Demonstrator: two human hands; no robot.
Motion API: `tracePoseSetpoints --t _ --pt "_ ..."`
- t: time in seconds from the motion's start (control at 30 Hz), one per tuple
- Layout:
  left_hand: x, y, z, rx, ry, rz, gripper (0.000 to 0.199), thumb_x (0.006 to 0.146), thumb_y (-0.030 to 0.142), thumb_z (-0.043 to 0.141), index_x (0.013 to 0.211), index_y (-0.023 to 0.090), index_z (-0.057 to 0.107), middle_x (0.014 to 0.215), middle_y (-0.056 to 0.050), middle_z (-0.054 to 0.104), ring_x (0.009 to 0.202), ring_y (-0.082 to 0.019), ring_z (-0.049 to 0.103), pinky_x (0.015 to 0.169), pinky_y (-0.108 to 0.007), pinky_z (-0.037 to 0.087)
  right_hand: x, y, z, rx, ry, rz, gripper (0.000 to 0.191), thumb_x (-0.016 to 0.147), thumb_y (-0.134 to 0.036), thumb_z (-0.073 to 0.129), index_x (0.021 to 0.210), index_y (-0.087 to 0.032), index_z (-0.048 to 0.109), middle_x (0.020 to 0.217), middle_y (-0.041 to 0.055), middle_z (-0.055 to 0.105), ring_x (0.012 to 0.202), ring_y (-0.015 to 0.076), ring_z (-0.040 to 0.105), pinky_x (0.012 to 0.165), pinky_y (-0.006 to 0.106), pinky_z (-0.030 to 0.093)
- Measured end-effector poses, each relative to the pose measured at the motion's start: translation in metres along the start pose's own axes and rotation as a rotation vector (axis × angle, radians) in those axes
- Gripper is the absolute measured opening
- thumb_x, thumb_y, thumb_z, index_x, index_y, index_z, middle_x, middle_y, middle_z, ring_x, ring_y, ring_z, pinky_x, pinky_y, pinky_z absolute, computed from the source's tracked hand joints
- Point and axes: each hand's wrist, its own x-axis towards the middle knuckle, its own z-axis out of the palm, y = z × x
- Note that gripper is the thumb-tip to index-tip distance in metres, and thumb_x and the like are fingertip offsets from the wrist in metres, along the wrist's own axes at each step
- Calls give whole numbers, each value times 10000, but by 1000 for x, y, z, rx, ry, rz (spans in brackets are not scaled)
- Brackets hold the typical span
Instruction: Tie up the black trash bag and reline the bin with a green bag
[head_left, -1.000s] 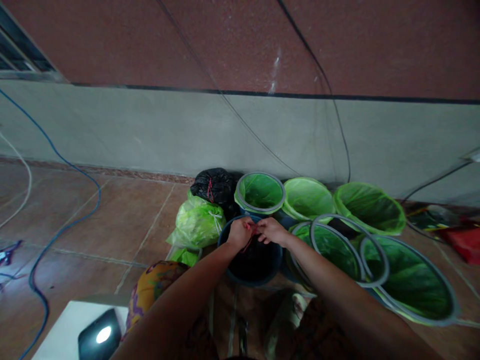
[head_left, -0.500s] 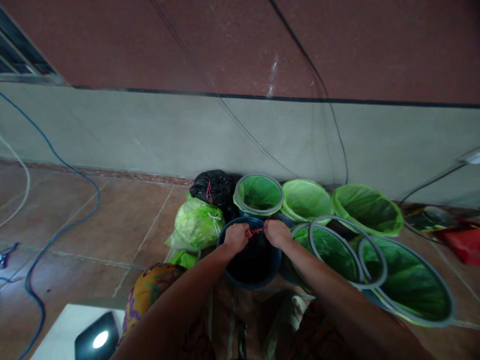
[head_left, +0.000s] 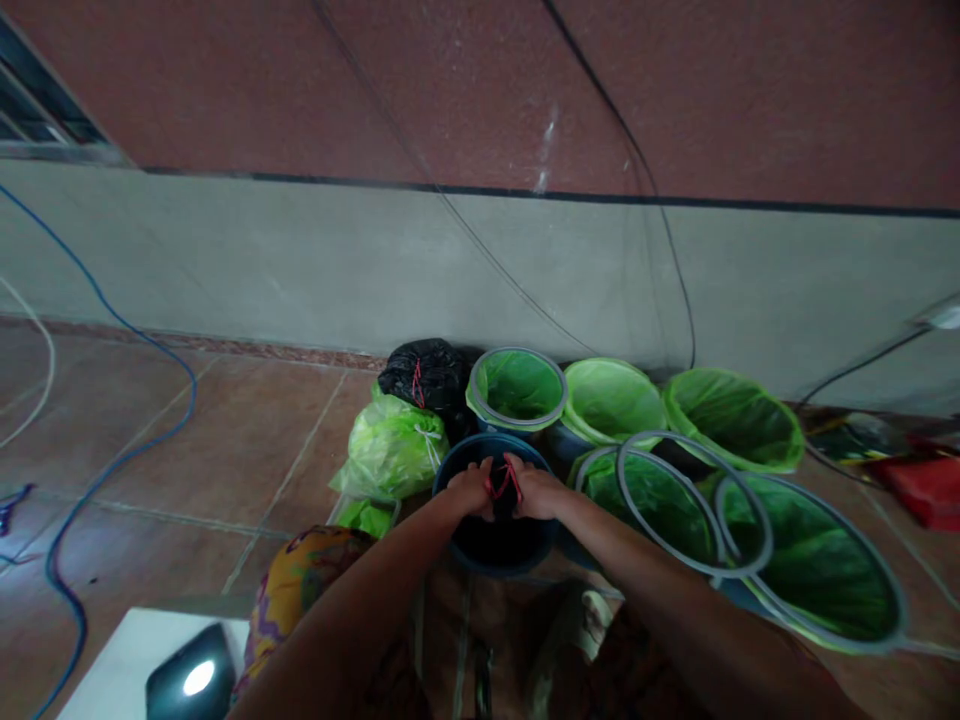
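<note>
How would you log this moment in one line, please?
left hand, right hand: holding red cord; over: blue bin; beside bin: tied green bag

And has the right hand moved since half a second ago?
Yes: against the grey-rimmed bin directly behind, the right hand has shifted left and lower in the picture.

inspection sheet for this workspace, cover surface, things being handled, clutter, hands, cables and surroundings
surface: brown tiled floor, pale joints
things handled: red string over dark-blue bin; contents too dark to identify
clutter: tied black bag and tied green bag beside the bin; red item at far right, unclear
hands: left hand and right hand hold the string between them
cables: blue cable and white cable at left; dark cable against wall
surroundings: five green-lined bins; barred window upper left
</note>
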Motion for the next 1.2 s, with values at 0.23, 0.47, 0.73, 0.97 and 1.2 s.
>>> tracePoseSetpoints --t 0.23,0.47,0.73,0.97,1.2 --pt "2 11 18 0 -67 28 264 782 150 583 1023 128 688 1072 -175 694 1051 -299 657 859 -346 531 12 -8 34 -36 35 -73 381 813 -139 577 1189 -83 591 1153 180 654 1096 267 613 902 310 436" --pt "0 20 -15 -95 119 16 302 849 147 443 1015 130 695 1054 -181 697 1018 -293 666 842 -371 521 19 -2 9 -3 155 -94 260 904 -160 439 1063 -106 639 1080 140 688 1037 215 632 859 269 434" --pt "-14 30 -50 -234 253 76 277 843 171 443 943 172 701 923 -103 720 883 -216 678 750 -279 502 -3 -8 -36 80 330 -102 288 856 -88 413 992 -150 658 1045 114 703 992 210 641 848 261 445" --pt "-38 30 -76 -527 539 315 232 862 249 467 711 162 620 650 -4 594 639 -122 549 620 -221 431 -35 -13 -71 363 577 -305 206 845 -162 413 903 -169 611 916 82 683 860 193 630 811 287 475" --pt "-88 17 -136 -886 752 518 225 820 373 595 784 151 583 704 3 590 647 -111 528 603 -214 421 -49 -70 -138 488 724 -591 115 829 -251 454 803 -204 555 758 20 612 727 169 564 713 279 462"
